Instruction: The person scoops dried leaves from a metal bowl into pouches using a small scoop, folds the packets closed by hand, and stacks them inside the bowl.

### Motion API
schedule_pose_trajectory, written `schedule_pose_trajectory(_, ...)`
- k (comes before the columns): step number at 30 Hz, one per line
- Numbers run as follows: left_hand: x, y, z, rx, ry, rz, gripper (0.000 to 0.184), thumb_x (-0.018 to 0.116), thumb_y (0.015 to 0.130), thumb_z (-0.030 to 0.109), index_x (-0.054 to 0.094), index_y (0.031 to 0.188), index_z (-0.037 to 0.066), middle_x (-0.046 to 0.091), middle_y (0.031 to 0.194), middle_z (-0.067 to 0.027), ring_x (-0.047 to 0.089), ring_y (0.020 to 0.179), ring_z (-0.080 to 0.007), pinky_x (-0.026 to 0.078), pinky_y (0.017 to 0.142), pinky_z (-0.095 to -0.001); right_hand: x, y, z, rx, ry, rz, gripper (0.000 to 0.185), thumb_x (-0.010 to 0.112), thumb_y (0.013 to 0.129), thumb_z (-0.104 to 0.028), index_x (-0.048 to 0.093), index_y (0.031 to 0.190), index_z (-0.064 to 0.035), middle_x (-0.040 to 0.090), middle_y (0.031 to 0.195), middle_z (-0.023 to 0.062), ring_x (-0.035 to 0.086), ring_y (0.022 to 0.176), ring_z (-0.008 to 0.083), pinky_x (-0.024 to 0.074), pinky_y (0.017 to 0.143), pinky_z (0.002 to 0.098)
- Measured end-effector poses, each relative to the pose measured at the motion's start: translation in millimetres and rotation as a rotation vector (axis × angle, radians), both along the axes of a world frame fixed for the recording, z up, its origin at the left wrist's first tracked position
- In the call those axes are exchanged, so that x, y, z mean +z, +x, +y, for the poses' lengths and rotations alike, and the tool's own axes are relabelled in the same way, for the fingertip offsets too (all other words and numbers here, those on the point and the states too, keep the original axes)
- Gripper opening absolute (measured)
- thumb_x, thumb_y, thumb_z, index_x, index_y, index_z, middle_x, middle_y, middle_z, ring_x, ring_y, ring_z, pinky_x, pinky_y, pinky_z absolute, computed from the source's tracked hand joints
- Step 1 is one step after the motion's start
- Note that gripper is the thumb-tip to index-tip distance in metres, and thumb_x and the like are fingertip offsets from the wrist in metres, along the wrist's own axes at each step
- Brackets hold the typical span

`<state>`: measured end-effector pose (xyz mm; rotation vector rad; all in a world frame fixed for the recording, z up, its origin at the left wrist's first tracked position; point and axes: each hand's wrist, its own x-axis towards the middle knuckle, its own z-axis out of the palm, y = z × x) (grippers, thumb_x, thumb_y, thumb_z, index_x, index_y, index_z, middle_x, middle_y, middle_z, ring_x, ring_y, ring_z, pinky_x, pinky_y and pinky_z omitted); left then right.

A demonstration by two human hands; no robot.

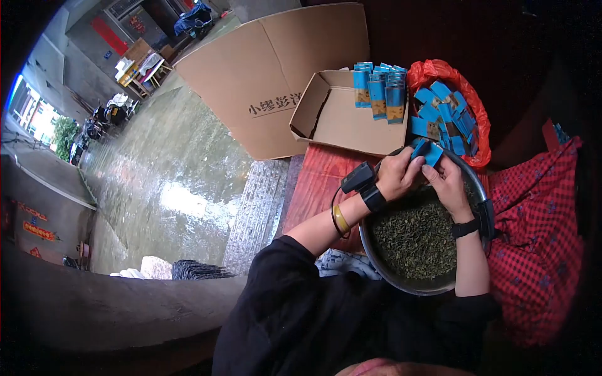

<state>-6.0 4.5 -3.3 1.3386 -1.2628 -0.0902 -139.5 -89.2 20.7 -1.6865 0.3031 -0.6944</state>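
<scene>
My left hand and my right hand meet above the far part of a metal basin. Between them is a small blue packet, pinched by the fingers of both; whether its top is open cannot be made out. Dark green dried leaves, looking like tea, fill much of the basin. Just beyond my hands, a red plastic bag holds a loose heap of blue packets. Left of it, several blue-and-gold packets stand in rows in a shallow cardboard box.
A large cardboard sheet rises behind the box. Under the box lies a red wooden surface. Red checked cloth hangs at the right. To the left is a wet courtyard floor, with a small table farther off.
</scene>
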Motion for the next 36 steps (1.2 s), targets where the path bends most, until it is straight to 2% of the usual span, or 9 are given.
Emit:
schedule_pose_trajectory(6,-4.0,2.4,-4.6,0.073,0.042,-0.002,0.034,0.047,0.096,0.033,0.051,0.074,0.008,0.055,0.059,-0.0170,0.057,0.055,-0.0378,0.042,0.047,-0.0454,2.9,-3.5,0.4,-0.044,-0.166,0.130,0.021,0.060,0.091,-0.021,0.056,0.083,-0.0016,0.054,0.068,-0.0005,0.052,0.062,0.0049,0.0447,0.057,0.0240)
schedule_pose_trajectory(13,-3.4,2.0,-1.7,0.075,0.075,-0.146,0.037,0.048,0.095,0.033,0.052,0.067,0.009,0.055,0.057,-0.0142,0.056,0.052,-0.0352,0.042,0.045,-0.0443,4.6,-3.6,-5.0,-0.166,-0.330,0.102,0.021,0.058,0.091,-0.020,0.056,0.082,-0.0008,0.054,0.065,0.0008,0.047,0.058,0.0071,0.0380,0.052,0.0263)
schedule_pose_trajectory(17,-22.2,3.1,-10.8,0.179,0.128,-0.292,0.028,0.051,0.093,0.032,0.058,0.076,0.011,0.059,0.065,-0.0135,0.058,0.056,-0.0349,0.043,0.048,-0.0444,-8.4,1.8,-16.5,-0.280,-0.569,-0.017,0.027,0.056,0.093,-0.022,0.052,0.077,-0.0002,0.044,0.059,0.0063,0.041,0.056,0.0091,0.0355,0.050,0.0305)
schedule_pose_trajectory(23,-10.9,7.7,-5.5,0.105,0.093,-0.104,0.019,0.054,0.091,0.026,0.062,0.095,0.010,0.065,0.080,-0.0151,0.064,0.074,-0.0330,0.050,0.064,-0.0418,-17.6,-6.0,-40.9,-0.369,-0.308,0.055,0.031,0.052,0.095,-0.029,0.056,0.079,-0.0032,0.052,0.065,-0.0026,0.050,0.057,0.0061,0.0396,0.051,0.0248)
schedule_pose_trajectory(27,-4.3,4.0,-4.7,0.000,0.077,-0.074,0.025,0.058,0.089,0.024,0.059,0.108,0.008,0.066,0.091,-0.0134,0.066,0.081,-0.0293,0.051,0.071,-0.0377,-7.9,-12.4,-39.8,-0.372,-0.182,0.039,0.034,0.052,0.095,-0.032,0.056,0.078,-0.0026,0.052,0.062,-0.0012,0.051,0.052,0.0061,0.0408,0.048,0.0239)
schedule_pose_trajectory(29,2.0,0.1,-2.0,0.060,-0.031,-0.228,0.026,0.058,0.089,0.023,0.058,0.109,0.006,0.065,0.094,-0.0150,0.066,0.084,-0.0292,0.051,0.072,-0.0368,-13.7,-10.7,-46.2,-0.452,-0.434,0.072,0.036,0.051,0.095,-0.033,0.055,0.077,-0.0020,0.053,0.060,0.0000,0.053,0.051,0.0072,0.0415,0.046,0.0241)
schedule_pose_trajectory(31,5.7,-1.1,0.8,0.033,-0.021,-0.281,0.029,0.059,0.088,0.021,0.056,0.113,0.006,0.065,0.097,-0.0155,0.066,0.085,-0.0286,0.051,0.071,-0.0356,-11.7,-10.1,-43.2,-0.455,-0.449,0.063,0.037,0.051,0.095,-0.034,0.054,0.076,-0.0024,0.050,0.058,0.0002,0.051,0.050,0.0067,0.0406,0.046,0.0241)
schedule_pose_trajectory(33,6.6,-2.5,1.7,-0.035,0.055,-0.154,0.032,0.059,0.088,0.020,0.054,0.116,0.005,0.065,0.098,-0.0154,0.066,0.083,-0.0279,0.051,0.071,-0.0350,-9.0,-9.6,-38.9,-0.406,-0.385,0.064,0.039,0.053,0.093,-0.031,0.050,0.073,0.0015,0.044,0.059,0.0164,0.042,0.052,0.0183,0.0366,0.050,0.0341)
schedule_pose_trajectory(36,-2.5,14.1,-5.3,-0.165,0.183,0.114,0.026,0.060,0.090,0.018,0.059,0.109,0.000,0.066,0.091,-0.0078,0.062,0.081,-0.0149,0.049,0.072,-0.0290,11.0,-11.9,-21.0,-0.348,-0.485,0.031,0.036,0.054,0.093,-0.028,0.050,0.073,0.0017,0.044,0.059,0.0159,0.042,0.052,0.0172,0.0367,0.050,0.0336)
